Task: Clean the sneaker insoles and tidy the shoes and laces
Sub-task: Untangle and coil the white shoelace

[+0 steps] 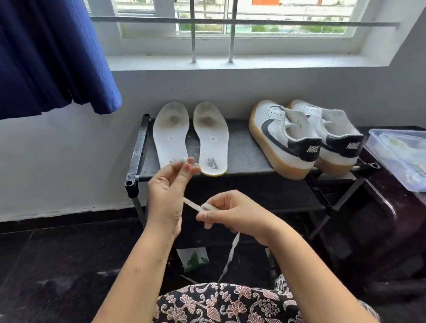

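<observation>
Item, white lace point(231, 249): we are pinching one end between the thumb and fingertips of our left hand point(167, 192), raised in front of the left insole's point(171, 136) heel. Our right hand point(233, 214) is gripping a looped stretch lower down, fingers curled round it, and the rest is trailing toward our patterned lap. Item, left insole and right insole point(212, 137), both soiled: lying side by side on the black rack point(137, 150), toes leaning against the wall. Item, white sneakers point(301, 138), gum soles: sitting side by side at the rack's right end, heels toward us. Item, clear plastic container point(402, 158): resting further right.
</observation>
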